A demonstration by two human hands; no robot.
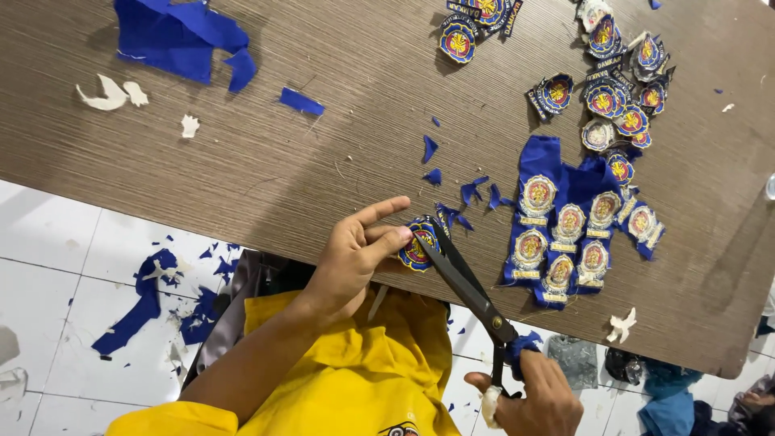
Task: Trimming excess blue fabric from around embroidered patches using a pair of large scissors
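Brown table (pixel 266 161); left hand (pixel 351 258) pinching embroidered patch (pixel 417 246), right hand (pixel 537 396) gripping scissors (pixel 464 282); could nick nearby fingers.

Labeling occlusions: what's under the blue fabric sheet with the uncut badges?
The blue fabric sheet lies flat on the brown table. Only tabletop shows around it; anything beneath is covered.

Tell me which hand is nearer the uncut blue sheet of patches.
Right. The right hand, working the scissors, sits just below the sheet; the left hand, pinching one patch, is farther left.
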